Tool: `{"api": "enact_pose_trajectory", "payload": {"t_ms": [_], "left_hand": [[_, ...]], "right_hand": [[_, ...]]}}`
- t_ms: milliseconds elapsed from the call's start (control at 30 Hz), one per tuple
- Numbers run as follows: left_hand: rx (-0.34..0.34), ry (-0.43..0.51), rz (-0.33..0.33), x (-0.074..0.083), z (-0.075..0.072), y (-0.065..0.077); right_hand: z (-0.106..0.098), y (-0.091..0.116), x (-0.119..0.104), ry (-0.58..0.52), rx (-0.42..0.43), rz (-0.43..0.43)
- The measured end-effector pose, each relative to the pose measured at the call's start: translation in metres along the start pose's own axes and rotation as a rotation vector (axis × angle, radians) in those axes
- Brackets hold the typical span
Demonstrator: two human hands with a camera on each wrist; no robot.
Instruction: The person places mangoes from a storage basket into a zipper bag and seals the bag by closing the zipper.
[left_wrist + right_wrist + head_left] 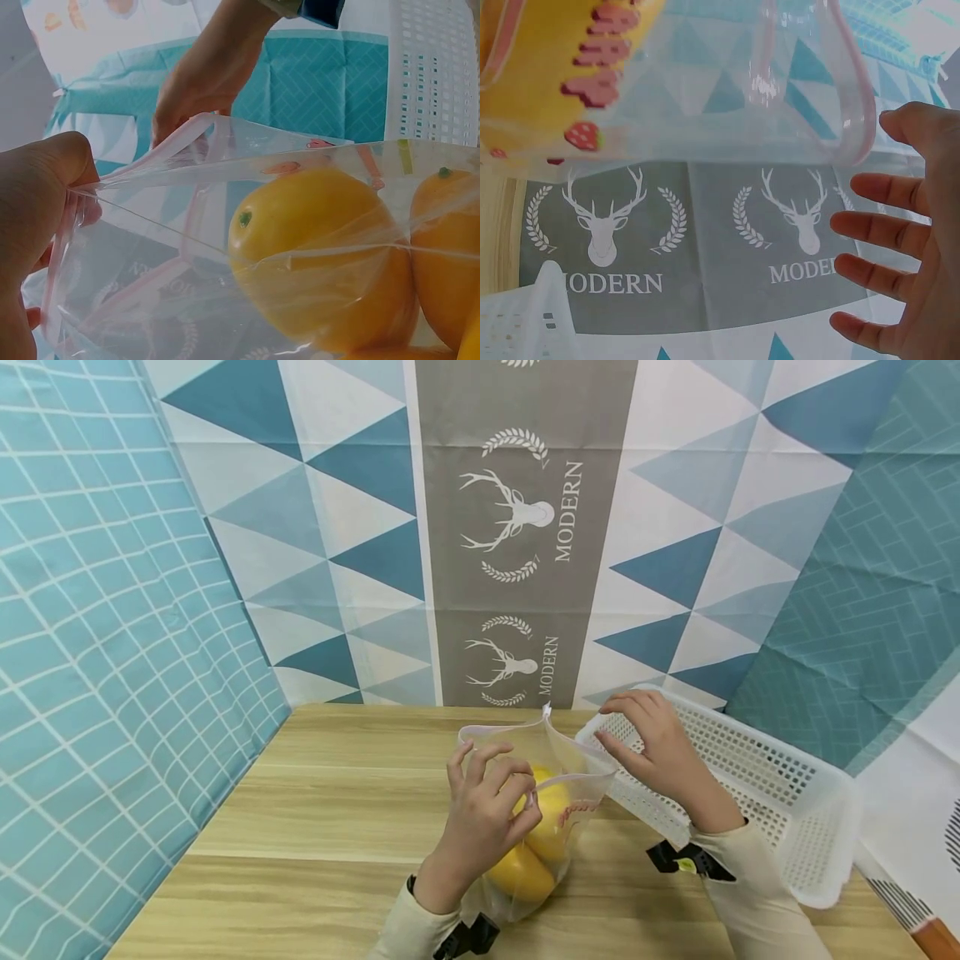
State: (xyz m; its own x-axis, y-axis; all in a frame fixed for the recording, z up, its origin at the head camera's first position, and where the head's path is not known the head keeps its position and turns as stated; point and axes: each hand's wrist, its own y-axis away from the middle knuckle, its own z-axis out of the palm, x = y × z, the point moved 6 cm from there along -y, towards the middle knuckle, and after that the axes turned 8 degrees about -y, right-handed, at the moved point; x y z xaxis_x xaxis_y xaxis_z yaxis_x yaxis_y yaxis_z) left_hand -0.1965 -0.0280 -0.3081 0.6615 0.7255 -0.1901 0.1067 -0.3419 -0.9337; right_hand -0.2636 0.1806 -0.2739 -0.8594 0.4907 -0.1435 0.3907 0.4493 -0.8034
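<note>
A clear zip bag [587, 810] with a pink rim and red print stands on the table, its mouth spread. Inside it are several smooth yellow fruits [319, 255] with small green stem ends, mango-like in shape. My left hand [483, 806] pinches the near left part of the rim between thumb and fingers. To the right of the mouth, my right hand [660, 752] hovers with its fingers apart and nothing in them. In the right wrist view its thumb [911, 124] is close to the rim; whether it touches cannot be told.
A white perforated plastic basket [813, 860] stands right of the bag, partly under my right forearm. The wooden table [330, 810] meets a patterned cloth backdrop [360, 527] at the back and a blue checked cloth [112, 652] on the left.
</note>
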Motion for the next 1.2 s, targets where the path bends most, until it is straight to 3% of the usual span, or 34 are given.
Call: {"api": "enact_pose_trajectory", "payload": {"t_ms": [467,700,1033,1200], "left_hand": [[-0.002,0.007,-0.01,-0.002,-0.001,0.001],[-0.005,0.009,-0.007,-0.003,-0.001,0.001],[0.003,0.009,-0.005,-0.002,-0.001,0.001],[0.005,0.004,-0.002,-0.003,-0.002,0.0]], "right_hand": [[0.017,-0.02,0.025,0.004,-0.137,-0.006],[0.032,-0.028,0.034,-0.044,-0.206,-0.005],[0.059,-0.034,0.034,-0.112,-0.235,-0.125],[0.065,-0.034,0.035,-0.092,-0.218,-0.16]]}}
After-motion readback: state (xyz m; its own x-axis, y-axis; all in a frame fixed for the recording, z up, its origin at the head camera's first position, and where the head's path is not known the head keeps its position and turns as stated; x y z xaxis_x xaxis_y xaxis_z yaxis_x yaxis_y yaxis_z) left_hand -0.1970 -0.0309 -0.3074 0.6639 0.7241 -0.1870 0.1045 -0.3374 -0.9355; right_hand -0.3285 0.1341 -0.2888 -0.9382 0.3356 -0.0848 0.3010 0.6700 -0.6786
